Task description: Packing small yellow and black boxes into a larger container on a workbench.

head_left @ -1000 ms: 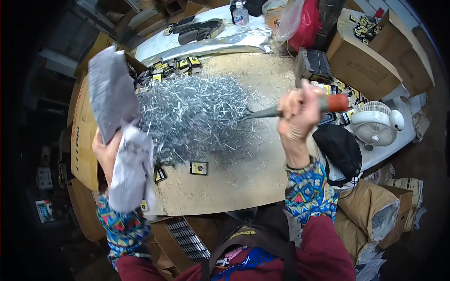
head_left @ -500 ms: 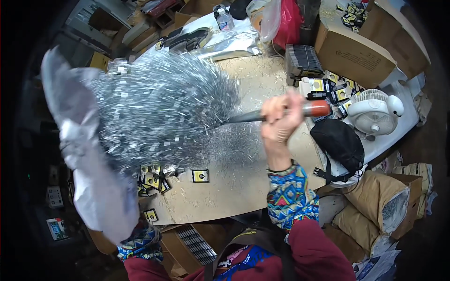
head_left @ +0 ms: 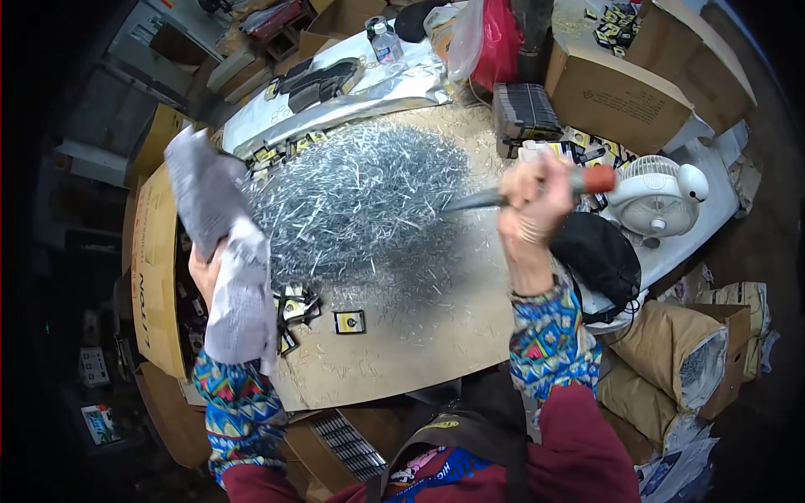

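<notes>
Crowding the pale chipboard worktop [head_left: 402,344] on every side are cartons and sacks, so we are working over its bare middle. At nine o'clock an open brown cardboard carton [head_left: 155,268] is standing against the board's left edge, close under our left hand [head_left: 205,272]. That hand is closed around a crumpled grey plastic bag [head_left: 220,251], lifting it clear of the board, its loose length hanging down past the wrist. From eleven to twelve o'clock a heap of thin silvery metal slivers [head_left: 352,197] is lying spread out, with small black-and-yellow cards [head_left: 350,322] scattered along its near edge. Our right hand [head_left: 530,205], at two o'clock, is gripping tight an orange-handled tool [head_left: 597,178]; its dark shaft [head_left: 474,199] is pointing into the heap's right side. Free room is lying only towards six o'clock. A white desk fan [head_left: 658,197] and a black pouch [head_left: 597,260] are hemming in the right edge.
</notes>
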Motion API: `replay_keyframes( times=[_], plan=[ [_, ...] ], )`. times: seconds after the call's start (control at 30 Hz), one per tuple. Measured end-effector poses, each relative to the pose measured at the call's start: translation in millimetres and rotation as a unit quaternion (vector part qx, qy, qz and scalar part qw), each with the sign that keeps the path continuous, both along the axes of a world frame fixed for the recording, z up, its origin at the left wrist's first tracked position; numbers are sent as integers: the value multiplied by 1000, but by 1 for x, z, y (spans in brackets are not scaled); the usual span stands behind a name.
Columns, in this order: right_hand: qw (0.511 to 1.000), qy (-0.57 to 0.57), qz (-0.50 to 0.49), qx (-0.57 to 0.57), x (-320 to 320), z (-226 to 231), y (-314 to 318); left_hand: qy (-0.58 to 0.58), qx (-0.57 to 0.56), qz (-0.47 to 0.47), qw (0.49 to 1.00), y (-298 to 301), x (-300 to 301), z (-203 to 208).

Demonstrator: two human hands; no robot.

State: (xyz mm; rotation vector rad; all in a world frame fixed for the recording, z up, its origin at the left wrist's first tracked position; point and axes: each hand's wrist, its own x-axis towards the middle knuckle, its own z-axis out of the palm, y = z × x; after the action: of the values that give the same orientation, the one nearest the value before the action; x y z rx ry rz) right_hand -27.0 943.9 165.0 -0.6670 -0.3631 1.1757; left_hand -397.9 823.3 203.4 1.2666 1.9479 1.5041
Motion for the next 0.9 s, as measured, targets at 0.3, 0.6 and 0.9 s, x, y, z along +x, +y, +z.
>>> replay_keyframes(
  times=[0.3,0.6,0.9],
  plan=[
    [994,59,31,83,43,8,-4,55,392,-422,816,65,57,33],
    [997,56,34,28,30,7,9,47,334,-394,855,82,-10,5],
    [997,-26,-2,77,-4,34,40,-499,287,-284,767,113,40,16]
  ],
)
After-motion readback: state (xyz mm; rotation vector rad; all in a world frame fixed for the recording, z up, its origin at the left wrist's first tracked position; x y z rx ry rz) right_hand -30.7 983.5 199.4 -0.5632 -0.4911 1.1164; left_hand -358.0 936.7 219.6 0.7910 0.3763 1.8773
